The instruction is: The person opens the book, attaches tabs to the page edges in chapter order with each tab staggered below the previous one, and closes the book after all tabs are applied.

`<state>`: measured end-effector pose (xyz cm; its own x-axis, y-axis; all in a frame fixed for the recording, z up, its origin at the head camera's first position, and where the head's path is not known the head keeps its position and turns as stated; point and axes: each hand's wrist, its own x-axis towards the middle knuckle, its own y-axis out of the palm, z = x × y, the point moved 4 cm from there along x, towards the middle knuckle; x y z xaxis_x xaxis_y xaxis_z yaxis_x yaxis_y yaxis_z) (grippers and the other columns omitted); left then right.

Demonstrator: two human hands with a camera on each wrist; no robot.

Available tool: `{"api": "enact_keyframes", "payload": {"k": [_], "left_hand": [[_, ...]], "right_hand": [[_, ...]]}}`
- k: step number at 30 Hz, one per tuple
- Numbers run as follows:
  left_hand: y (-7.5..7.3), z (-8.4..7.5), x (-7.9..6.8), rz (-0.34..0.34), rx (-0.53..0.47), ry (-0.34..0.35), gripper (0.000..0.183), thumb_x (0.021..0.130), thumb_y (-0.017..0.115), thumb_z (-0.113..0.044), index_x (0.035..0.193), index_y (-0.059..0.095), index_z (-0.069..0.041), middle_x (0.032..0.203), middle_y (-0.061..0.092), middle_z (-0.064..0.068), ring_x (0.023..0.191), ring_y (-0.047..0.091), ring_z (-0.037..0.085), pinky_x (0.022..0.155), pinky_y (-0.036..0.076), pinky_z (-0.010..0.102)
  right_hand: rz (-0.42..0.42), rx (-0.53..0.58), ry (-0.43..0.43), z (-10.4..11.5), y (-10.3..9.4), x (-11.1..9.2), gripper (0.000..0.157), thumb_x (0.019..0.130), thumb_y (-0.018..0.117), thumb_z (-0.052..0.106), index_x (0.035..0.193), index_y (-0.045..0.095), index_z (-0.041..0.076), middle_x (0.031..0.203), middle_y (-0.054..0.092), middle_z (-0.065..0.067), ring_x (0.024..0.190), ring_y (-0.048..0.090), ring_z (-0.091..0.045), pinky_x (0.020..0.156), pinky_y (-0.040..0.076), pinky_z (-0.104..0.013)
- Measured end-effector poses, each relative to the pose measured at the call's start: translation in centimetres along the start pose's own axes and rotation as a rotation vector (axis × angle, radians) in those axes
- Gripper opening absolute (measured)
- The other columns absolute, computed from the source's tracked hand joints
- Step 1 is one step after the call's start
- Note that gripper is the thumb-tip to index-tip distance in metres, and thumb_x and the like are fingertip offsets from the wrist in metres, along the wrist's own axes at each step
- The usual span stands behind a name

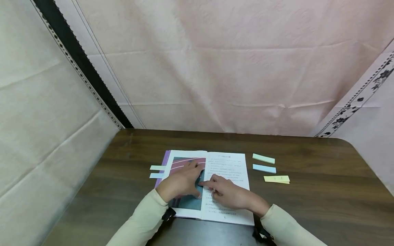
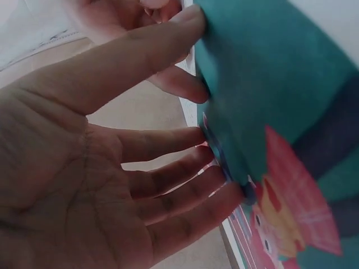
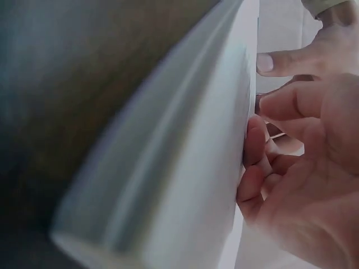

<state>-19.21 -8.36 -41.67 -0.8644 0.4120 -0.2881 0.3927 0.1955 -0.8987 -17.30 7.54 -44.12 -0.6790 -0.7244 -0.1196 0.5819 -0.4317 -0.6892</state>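
Note:
An open picture book [image 1: 227,212] lies on the table, its left page a teal and pink illustration [image 2: 269,61] and its right page lines of text. My left hand [image 1: 183,181] spreads over the illustrated page, thumb and fingertips touching it near the centre fold. From the right, my right hand [image 1: 229,193] reaches across the text page with its index finger extended to the fold, between the left thumb and fingers. In the right wrist view, the other fingers [image 3: 252,188] of that hand bend against the page. Neither hand holds anything.
A pale green tab [image 1: 158,167] and a light blue tab [image 1: 156,175] stick out from the book's left edge. Right of the book lie a green strip [image 1: 263,158], a blue strip [image 1: 264,168] and yellow strips [image 1: 276,179] on the wooden table [image 1: 323,191]. Pale cloth [image 1: 231,75] hangs behind.

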Motion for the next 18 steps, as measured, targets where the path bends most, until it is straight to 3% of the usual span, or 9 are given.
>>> {"api": "enact_keyframes", "payload": {"k": [5, 9, 13, 18], "left_hand": [[0.2, -0.1, 0.0, -0.01, 0.039, 0.022, 0.102, 0.075, 0.097, -0.032, 0.159, 0.044, -0.007, 0.165, 0.039, 0.016, 0.148, 0.043, 0.038, 0.113, 0.046, 0.056], [0.4, 0.0, -0.2, -0.02, 0.034, 0.035, 0.103, 0.076, 0.096, -0.033, 0.161, 0.042, -0.009, 0.166, 0.037, 0.015, 0.149, 0.041, 0.037, 0.114, 0.045, 0.055], [0.7, -0.1, -0.3, -0.021, 0.017, 0.03, 0.103, 0.078, 0.095, -0.034, 0.162, 0.04, -0.011, 0.168, 0.035, 0.014, 0.15, 0.039, 0.035, 0.115, 0.044, 0.054], [1.0, -0.7, -0.2, -0.021, 0.006, 0.023, 0.103, 0.079, 0.095, -0.035, 0.163, 0.04, -0.011, 0.168, 0.035, 0.013, 0.151, 0.039, 0.036, 0.115, 0.044, 0.055]], "right_hand": [[-0.112, -0.031, 0.006, -0.7, -1.5, -0.7, 0.045, 0.102, 0.063, 0.004, 0.147, 0.06, 0.006, 0.107, 0.062, 0.001, 0.09, 0.056, -0.01, 0.079, 0.051, -0.029], [-0.234, -0.15, 0.182, -2.7, -4.4, -1.1, 0.051, 0.099, 0.075, 0.012, 0.147, 0.06, 0.005, 0.119, 0.064, -0.009, 0.101, 0.058, -0.02, 0.084, 0.054, -0.038], [-0.231, -0.249, 0.348, -5.4, -6.9, -0.8, 0.072, 0.093, 0.083, 0.027, 0.154, 0.052, 0.005, 0.141, 0.052, -0.021, 0.123, 0.05, -0.034, 0.097, 0.051, -0.052], [-0.193, -0.36, 0.371, -7.2, -8.7, -0.2, 0.091, 0.086, 0.089, 0.041, 0.156, 0.047, 0.001, 0.154, 0.045, -0.027, 0.139, 0.04, -0.047, 0.111, 0.036, -0.068]]}}
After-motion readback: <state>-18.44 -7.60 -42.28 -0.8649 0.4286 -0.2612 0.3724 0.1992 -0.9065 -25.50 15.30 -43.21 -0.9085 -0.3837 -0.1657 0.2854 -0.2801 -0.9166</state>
